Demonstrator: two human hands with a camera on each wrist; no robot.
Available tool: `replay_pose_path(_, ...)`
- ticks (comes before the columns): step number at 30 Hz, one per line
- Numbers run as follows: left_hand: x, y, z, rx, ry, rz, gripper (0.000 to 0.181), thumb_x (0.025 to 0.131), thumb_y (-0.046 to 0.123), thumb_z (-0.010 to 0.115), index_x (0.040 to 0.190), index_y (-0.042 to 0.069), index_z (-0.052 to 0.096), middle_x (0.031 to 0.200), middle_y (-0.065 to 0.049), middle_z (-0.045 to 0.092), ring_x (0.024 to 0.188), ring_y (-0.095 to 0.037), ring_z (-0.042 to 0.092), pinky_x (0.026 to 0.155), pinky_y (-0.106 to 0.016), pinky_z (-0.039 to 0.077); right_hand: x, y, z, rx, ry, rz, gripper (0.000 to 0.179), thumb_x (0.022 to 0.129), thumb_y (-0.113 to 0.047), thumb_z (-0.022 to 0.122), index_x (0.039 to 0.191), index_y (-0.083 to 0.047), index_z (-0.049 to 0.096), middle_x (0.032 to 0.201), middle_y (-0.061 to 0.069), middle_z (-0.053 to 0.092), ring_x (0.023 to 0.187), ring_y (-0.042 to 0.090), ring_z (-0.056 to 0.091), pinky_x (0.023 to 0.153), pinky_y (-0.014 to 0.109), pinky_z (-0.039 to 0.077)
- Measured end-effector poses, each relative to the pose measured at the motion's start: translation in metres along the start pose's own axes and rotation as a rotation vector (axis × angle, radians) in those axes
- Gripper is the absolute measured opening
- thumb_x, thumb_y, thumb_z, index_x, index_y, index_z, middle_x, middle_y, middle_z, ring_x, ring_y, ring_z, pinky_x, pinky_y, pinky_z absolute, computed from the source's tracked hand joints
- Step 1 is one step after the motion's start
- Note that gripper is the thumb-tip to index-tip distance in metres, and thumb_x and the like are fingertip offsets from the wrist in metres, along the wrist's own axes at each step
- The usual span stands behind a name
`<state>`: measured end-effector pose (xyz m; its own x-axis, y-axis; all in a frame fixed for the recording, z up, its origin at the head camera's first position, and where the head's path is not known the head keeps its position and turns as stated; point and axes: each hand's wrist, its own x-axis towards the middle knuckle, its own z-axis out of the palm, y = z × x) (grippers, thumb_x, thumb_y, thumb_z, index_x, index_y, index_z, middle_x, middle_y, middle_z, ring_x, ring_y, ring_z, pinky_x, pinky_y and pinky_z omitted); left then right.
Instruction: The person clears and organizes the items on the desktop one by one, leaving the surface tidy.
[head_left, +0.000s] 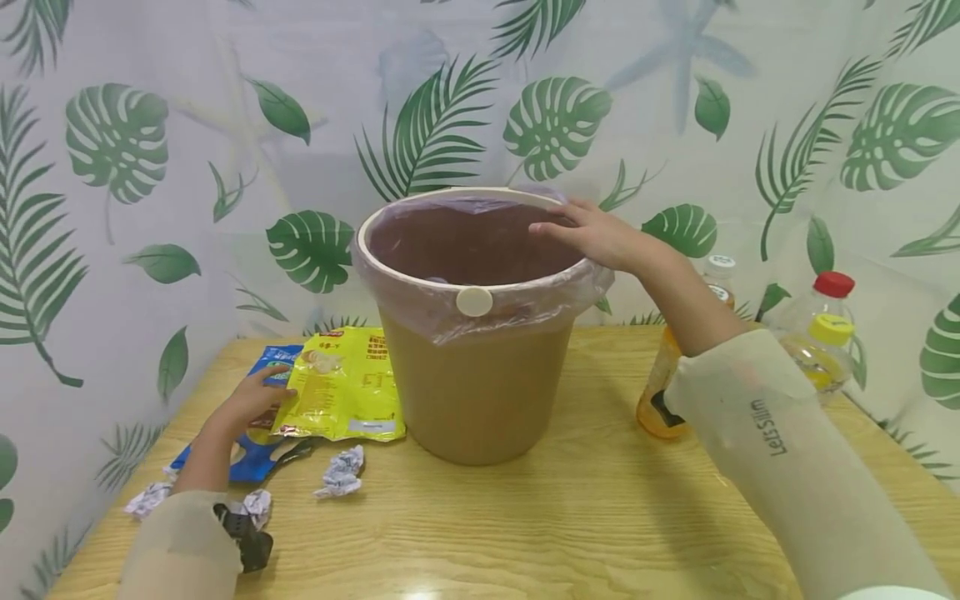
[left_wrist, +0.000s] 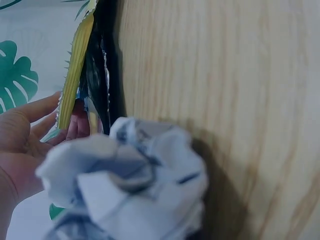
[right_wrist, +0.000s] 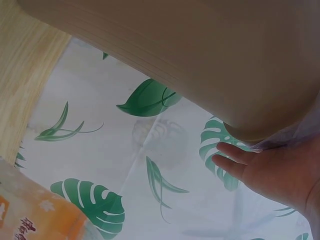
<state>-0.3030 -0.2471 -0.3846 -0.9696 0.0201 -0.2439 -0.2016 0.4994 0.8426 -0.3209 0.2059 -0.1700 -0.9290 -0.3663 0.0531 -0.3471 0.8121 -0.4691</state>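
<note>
A tan trash bin stands upright, its mouth lined with a thin translucent bag. My right hand rests on the right side of its rim, with loosely straight fingers seen outside the bin in the right wrist view. My left hand pinches the left edge of a yellow snack bag; in the left wrist view the bag's edge runs between thumb and fingers. Beneath that hand lies a blue snack bag. A crumpled paper ball fills the lower left wrist view.
More crumpled paper lies on the wooden table in front of the snack bags. Right of the bin stand an orange bottle, partly behind my right arm, a red-capped bottle and a yellow-capped bottle. A leaf-print cloth hangs behind.
</note>
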Motion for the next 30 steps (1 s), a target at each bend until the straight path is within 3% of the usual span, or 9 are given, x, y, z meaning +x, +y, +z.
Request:
replay_pose_path(2,0.0,0.001,0.001,0.001,-0.009,-0.002,0.062,0.095,0.012,0.049,0.145,-0.001,0.014,0.135,-0.034,0.03,0.066,-0.015,0.061,0.058,-0.03,0.049,0.0,0.001,0.0,-0.003,0.003,0.003,0.073,0.092,-0.053,0.04,0.146,-0.008,0.023,0.15,0.017,0.006,0.135,0.037,0.007,0.105,0.054,0.009)
replay_pose_path(4,0.0,0.002,0.001,-0.01,-0.012,0.001,0.062,0.095,0.01,0.05,0.144,-0.002,0.014,0.129,-0.033,0.039,0.064,-0.015,0.062,0.059,-0.03,0.05,0.001,0.001,0.0,-0.004,0.003,0.01,0.073,0.092,-0.054,0.039,0.146,-0.008,0.023,0.151,0.017,0.005,0.135,0.037,0.006,0.105,0.054,0.009)
replay_pose_path(6,-0.001,0.003,0.001,-0.02,-0.014,-0.009,0.062,0.094,0.01,0.05,0.144,-0.002,0.015,0.107,-0.027,0.054,0.058,-0.012,0.058,0.057,-0.03,0.05,0.001,0.002,0.0,-0.004,0.004,0.014,0.073,0.091,-0.055,0.04,0.145,-0.007,0.025,0.151,0.016,0.005,0.135,0.036,0.006,0.105,0.053,0.009)
replay_pose_path(9,-0.003,0.003,0.001,-0.059,-0.03,-0.013,0.063,0.093,0.008,0.05,0.144,-0.003,0.014,0.08,-0.012,0.055,0.053,-0.011,0.054,0.056,-0.029,0.05,0.002,0.002,0.0,-0.007,0.003,0.018,0.073,0.091,-0.055,0.04,0.145,-0.007,0.027,0.151,0.015,0.004,0.135,0.036,0.006,0.105,0.052,0.009)
replay_pose_path(15,-0.007,0.001,0.0,-0.131,-0.06,-0.002,0.065,0.093,0.004,0.049,0.145,-0.002,0.01,0.103,-0.02,0.049,0.066,-0.013,0.06,0.063,-0.03,0.053,0.001,0.002,0.001,-0.012,0.002,0.029,0.073,0.091,-0.056,0.039,0.145,-0.008,0.027,0.151,0.014,0.004,0.135,0.037,0.007,0.105,0.054,0.009)
replay_pose_path(20,-0.009,-0.002,-0.002,-0.176,-0.074,0.011,0.067,0.093,0.005,0.05,0.145,-0.001,0.007,0.106,-0.022,0.051,0.073,-0.016,0.063,0.067,-0.032,0.053,0.001,0.002,0.002,0.006,0.009,0.021,0.073,0.091,-0.055,0.04,0.144,-0.007,0.027,0.151,0.016,0.005,0.135,0.037,0.008,0.105,0.054,0.01)
replay_pose_path(24,-0.011,-0.003,-0.001,-0.209,-0.094,0.029,0.069,0.093,0.003,0.048,0.145,-0.002,0.003,0.127,-0.035,0.035,0.077,-0.018,0.063,0.069,-0.033,0.053,0.001,0.002,0.002,0.013,0.007,0.022,0.072,0.091,-0.054,0.04,0.144,-0.006,0.028,0.15,0.017,0.005,0.135,0.037,0.008,0.105,0.053,0.01)
replay_pose_path(27,-0.012,-0.003,-0.001,-0.222,-0.101,0.041,0.069,0.093,0.0,0.047,0.144,-0.002,0.001,0.135,-0.037,0.022,0.077,-0.017,0.063,0.068,-0.032,0.053,0.001,0.002,0.002,0.007,0.004,0.02,0.072,0.092,-0.054,0.039,0.144,-0.006,0.028,0.15,0.017,0.004,0.135,0.037,0.007,0.105,0.053,0.009)
replay_pose_path(30,-0.012,-0.003,-0.002,-0.227,-0.1,0.055,0.07,0.092,0.0,0.047,0.144,-0.003,-0.001,0.135,-0.038,0.023,0.075,-0.015,0.063,0.067,-0.031,0.053,0.001,0.002,0.001,0.002,0.0,0.017,0.071,0.092,-0.053,0.039,0.143,-0.006,0.029,0.151,0.017,0.004,0.135,0.037,0.007,0.105,0.054,0.01)
